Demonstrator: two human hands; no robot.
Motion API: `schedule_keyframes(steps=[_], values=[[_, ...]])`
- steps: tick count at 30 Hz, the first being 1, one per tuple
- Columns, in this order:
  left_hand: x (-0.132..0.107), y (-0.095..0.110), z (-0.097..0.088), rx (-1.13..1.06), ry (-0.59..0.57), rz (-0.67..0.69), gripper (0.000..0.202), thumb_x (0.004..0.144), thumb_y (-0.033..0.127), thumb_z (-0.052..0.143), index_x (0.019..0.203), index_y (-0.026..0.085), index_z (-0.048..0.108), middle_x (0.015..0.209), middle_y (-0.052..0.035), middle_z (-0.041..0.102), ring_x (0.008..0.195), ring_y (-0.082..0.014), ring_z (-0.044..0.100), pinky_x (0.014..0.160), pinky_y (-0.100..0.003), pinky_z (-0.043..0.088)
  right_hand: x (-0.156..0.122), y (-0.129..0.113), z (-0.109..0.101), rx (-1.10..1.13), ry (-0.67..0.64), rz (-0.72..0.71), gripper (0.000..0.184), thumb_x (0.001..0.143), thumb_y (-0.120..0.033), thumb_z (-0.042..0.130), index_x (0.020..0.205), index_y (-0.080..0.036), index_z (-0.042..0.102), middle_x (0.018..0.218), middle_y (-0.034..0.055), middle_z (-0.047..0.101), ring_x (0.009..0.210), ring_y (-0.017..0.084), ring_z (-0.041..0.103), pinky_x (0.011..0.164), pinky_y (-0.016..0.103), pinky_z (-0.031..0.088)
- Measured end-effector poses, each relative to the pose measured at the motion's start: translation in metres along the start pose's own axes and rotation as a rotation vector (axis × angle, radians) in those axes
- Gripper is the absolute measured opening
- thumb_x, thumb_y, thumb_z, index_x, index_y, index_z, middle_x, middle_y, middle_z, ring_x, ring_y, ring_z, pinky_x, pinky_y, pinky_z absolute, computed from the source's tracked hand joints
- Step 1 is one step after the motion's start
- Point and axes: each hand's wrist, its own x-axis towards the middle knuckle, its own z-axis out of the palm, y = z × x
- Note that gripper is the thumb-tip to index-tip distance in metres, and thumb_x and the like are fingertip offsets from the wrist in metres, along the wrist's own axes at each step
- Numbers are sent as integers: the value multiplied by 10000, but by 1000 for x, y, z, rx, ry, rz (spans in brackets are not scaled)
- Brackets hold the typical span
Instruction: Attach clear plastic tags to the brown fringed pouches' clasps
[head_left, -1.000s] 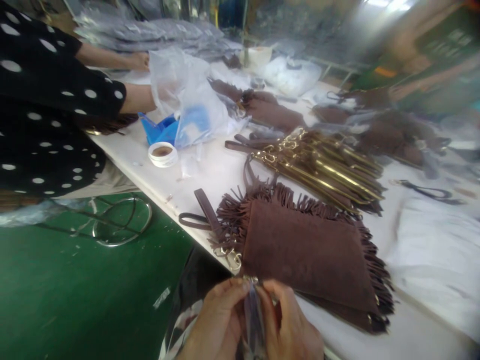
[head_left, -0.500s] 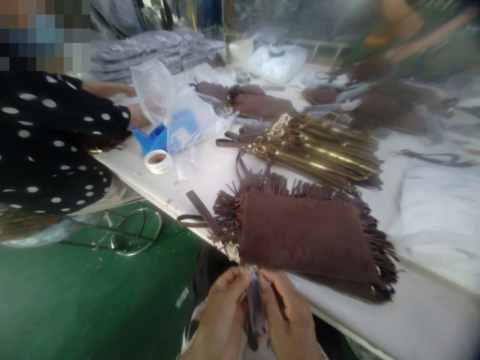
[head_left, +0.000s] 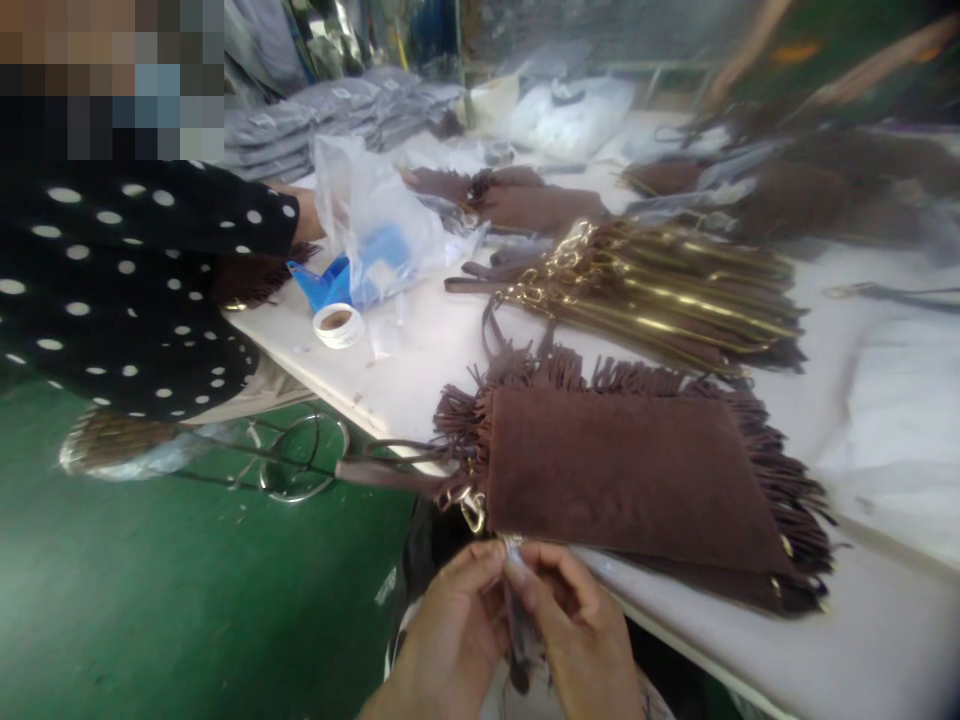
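Note:
A brown suede fringed pouch (head_left: 630, 480) lies at the near edge of the white table (head_left: 862, 640), on top of another like it. Its brown wrist strap (head_left: 390, 470) hangs out over the table's edge, joined by a gold clasp (head_left: 471, 508). Just below the pouch's near corner, my left hand (head_left: 450, 640) and my right hand (head_left: 577, 640) pinch together on a small metal piece with a dark tassel (head_left: 517, 640) hanging between them. Both hands are closed on it.
A heap of gold-trimmed brown pouches (head_left: 675, 295) lies behind. A person in a black dotted top (head_left: 127, 290) works at the left beside a clear plastic bag (head_left: 375, 220), blue pieces and a tape roll (head_left: 339, 325). A wire stool frame (head_left: 296, 460) stands on the green floor.
The view shifted, so the table scene sits a little more to the right. The wrist strap now hangs over the table's edge. My hands stay pinched on the tassel piece.

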Motion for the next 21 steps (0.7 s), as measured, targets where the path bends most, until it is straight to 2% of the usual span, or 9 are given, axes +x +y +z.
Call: schedule_keyframes(steps=[5,8,11,13,16,18,19,21], values=[[3,0,0,-30,-22,-113,153,814,179,687,943,101,667,898,-106,682,799,-211,647,757,-312,502,1,-2,-6,-29,-21,-73,255,816,-443,673,908,-212,728,857,16,726,771,179,642,667,222,470],[4,-2,-1,-50,-21,-121,150,835,160,667,969,93,660,943,-117,672,824,-205,640,773,-312,502,2,2,-10,-74,-44,-120,230,846,-426,650,917,-221,727,878,7,722,769,166,639,697,218,472],[4,-4,-1,-4,-18,-57,148,790,178,725,912,137,650,902,-76,655,808,-195,628,737,-301,499,3,7,-12,-131,-52,-191,211,885,-391,618,957,-223,723,897,9,714,782,160,643,699,212,474],[4,-5,-1,60,7,2,169,759,209,760,865,152,643,848,-51,641,765,-182,615,686,-282,491,3,10,-12,-163,-31,-293,186,909,-346,593,973,-226,720,914,12,705,812,158,645,726,210,474],[3,-6,1,167,46,110,178,764,258,764,854,149,656,829,-51,641,738,-167,600,645,-259,481,0,10,-9,-179,16,-481,178,942,-277,543,981,-234,711,902,14,683,836,151,635,767,211,464],[1,-6,2,256,48,172,182,793,291,746,870,142,676,826,-57,647,723,-159,596,644,-251,482,-2,8,-6,-171,39,-547,196,954,-268,518,980,-232,708,903,26,677,842,157,631,780,223,463],[1,-6,3,303,45,190,192,806,307,738,880,139,684,822,-59,651,708,-156,593,641,-249,480,-2,7,-5,-168,55,-532,195,952,-285,520,976,-230,706,902,31,680,830,162,631,774,231,465],[1,-4,5,381,43,199,221,817,333,734,902,133,696,815,-66,662,675,-154,588,616,-243,468,-3,8,-4,-154,73,-389,191,922,-361,568,955,-222,695,873,34,693,767,171,632,719,242,475]])
